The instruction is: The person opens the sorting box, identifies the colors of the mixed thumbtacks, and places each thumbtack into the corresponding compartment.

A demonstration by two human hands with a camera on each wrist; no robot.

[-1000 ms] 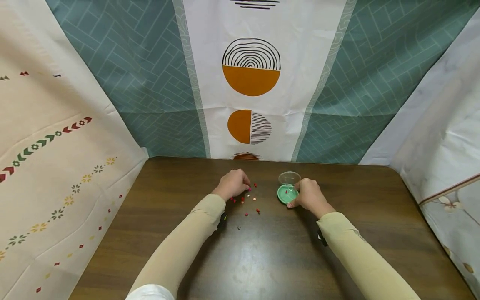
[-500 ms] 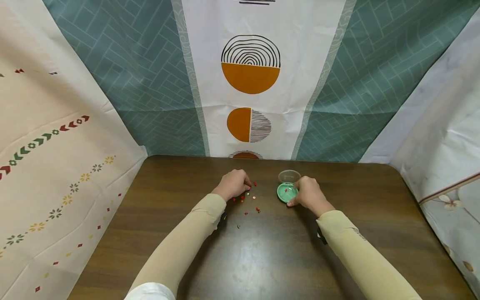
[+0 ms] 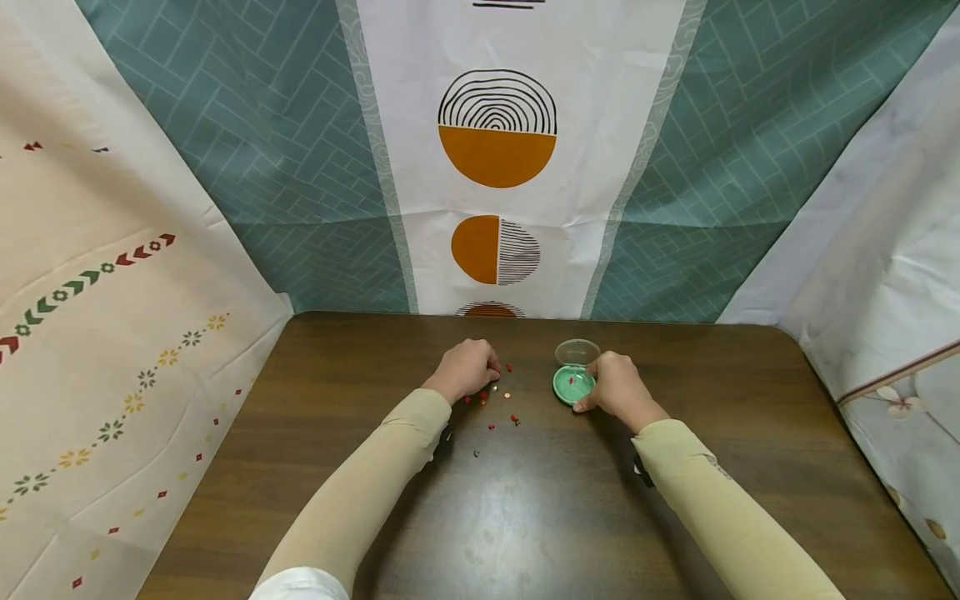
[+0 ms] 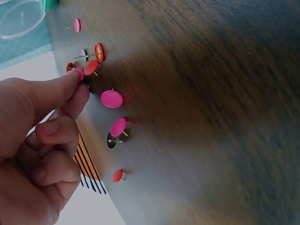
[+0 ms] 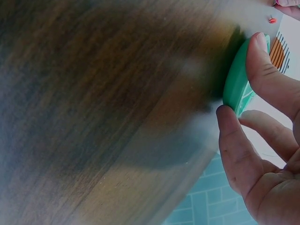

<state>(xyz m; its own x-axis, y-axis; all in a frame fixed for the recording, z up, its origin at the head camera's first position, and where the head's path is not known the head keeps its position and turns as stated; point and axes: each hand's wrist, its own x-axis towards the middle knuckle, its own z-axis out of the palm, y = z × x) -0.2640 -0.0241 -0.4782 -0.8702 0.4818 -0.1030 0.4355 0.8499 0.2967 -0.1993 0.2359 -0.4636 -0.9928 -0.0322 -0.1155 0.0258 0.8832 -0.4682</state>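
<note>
In the left wrist view, my left hand (image 3: 463, 369) pinches a pink thumbtack (image 4: 79, 73) between thumb and index finger, close to the tabletop. Its other fingers are curled. Around it lie loose tacks, among them a red thumbtack (image 4: 91, 68) beside the fingertips and a large pink thumbtack (image 4: 111, 99). My right hand (image 3: 621, 387) holds a small round green case (image 3: 564, 392) by its rim, thumb at the near side. The case stands open on the table, its clear lid (image 3: 577, 352) tipped back, with a small red or pink tack (image 3: 571, 381) inside.
Several more tacks are scattered on the brown wooden table (image 3: 360, 375) between and in front of the hands, including a red one (image 3: 514, 419) and a dark one (image 3: 476, 453). A patterned curtain (image 3: 502, 167) hangs behind the table's far edge.
The left fingertips have closed on the pink tack, which showed at their tips a second ago and is now hidden in the head view. The right hand and case stay put.
</note>
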